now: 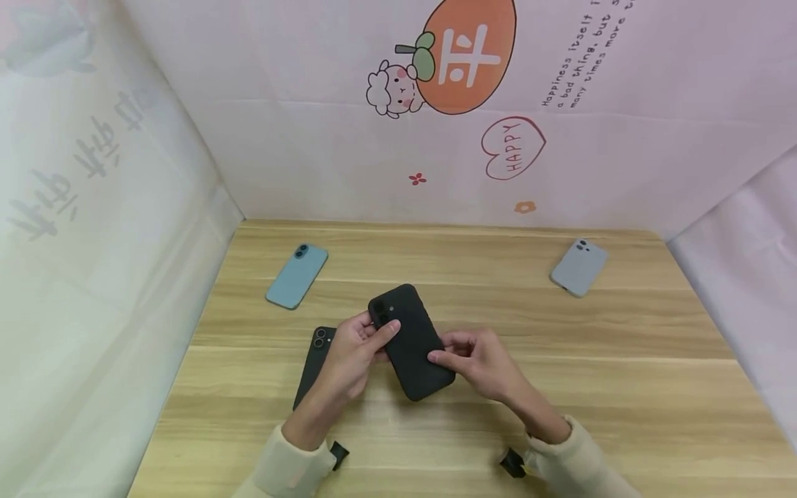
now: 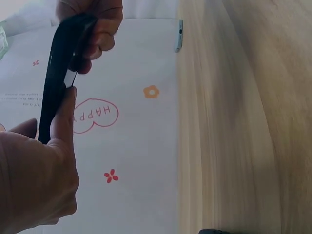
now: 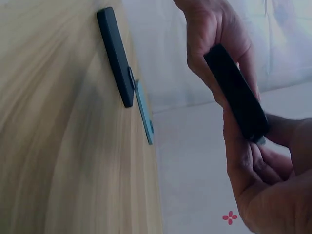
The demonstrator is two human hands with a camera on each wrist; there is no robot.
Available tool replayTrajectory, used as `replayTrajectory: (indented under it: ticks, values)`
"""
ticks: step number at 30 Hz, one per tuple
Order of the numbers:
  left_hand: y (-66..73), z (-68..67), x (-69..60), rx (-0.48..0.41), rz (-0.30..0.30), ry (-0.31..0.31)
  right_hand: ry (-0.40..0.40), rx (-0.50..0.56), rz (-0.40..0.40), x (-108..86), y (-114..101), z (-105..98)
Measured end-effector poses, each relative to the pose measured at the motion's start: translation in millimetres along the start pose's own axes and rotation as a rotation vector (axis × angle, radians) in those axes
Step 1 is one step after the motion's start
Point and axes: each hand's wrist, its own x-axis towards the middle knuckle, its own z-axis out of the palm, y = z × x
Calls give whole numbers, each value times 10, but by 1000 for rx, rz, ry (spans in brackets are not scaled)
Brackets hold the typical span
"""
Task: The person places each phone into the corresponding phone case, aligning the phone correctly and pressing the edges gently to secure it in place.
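A black phone (image 1: 412,349), its camera corner at the upper left, is held tilted above the table with its back facing up. My left hand (image 1: 345,360) grips its upper left side, thumb laid over the back below the cameras. At the lower right edge, my right hand (image 1: 482,363) pinches the phone between thumb and fingers. The left wrist view shows the phone (image 2: 51,78) edge-on, with a small pale patch beside the fingers. Partly hidden behind my left hand and forearm, a second black phone (image 1: 313,363) lies on the table.
A light blue phone (image 1: 297,277) lies face down at the table's back left. Another pale grey-blue phone (image 1: 579,268) lies at the back right. White printed cloth (image 1: 324,138) rises behind the wooden table (image 1: 623,387) and along its sides.
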Motion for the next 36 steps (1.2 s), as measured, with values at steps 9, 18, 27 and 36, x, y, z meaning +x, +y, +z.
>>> replayTrajectory:
  ticks: [9, 18, 27, 36]
  values:
    - [-10, -43, -15, -2, -35, 9, -91, -191, -119, -17, -33, -117]
    - [-13, -23, -36, -127, 59, 93, 35, -81, 0, -19, 17, -128]
    - [-21, -10, -58, -193, 101, 94, 37, 107, 102, -9, 53, -126]
    - [-47, -9, -63, -216, 89, 55, 37, 175, 103, -18, 83, -158]
